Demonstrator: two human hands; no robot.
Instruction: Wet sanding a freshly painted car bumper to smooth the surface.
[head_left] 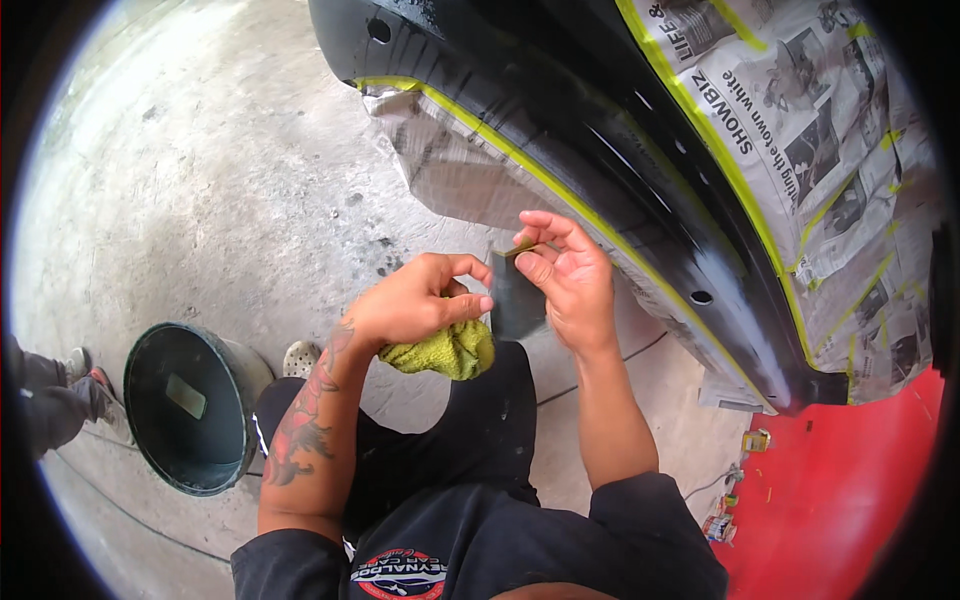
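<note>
In my left hand (415, 298) a yellow-green cloth (440, 354) is bunched up under the curled fingers. The thumb and forefinger of that hand point at the left edge of a dark grey sheet (518, 305) that looks like sandpaper. My right hand (580, 290) pinches this sheet by its folded, brownish top edge, so it hangs down between the two hands above my lap. Just beyond my hands is a glossy black car bumper (590, 110), with yellow-green tape (500, 143) along its near edge.
Newspaper (800, 130) is taped over the bumper's right side. A dark bucket (133, 430) stands on the concrete floor (230, 180) at left, a pale rectangular piece (186, 396) inside it. Another person's leg (55, 415) is beyond it. Small cans (757, 440) sit by a red surface (830, 490).
</note>
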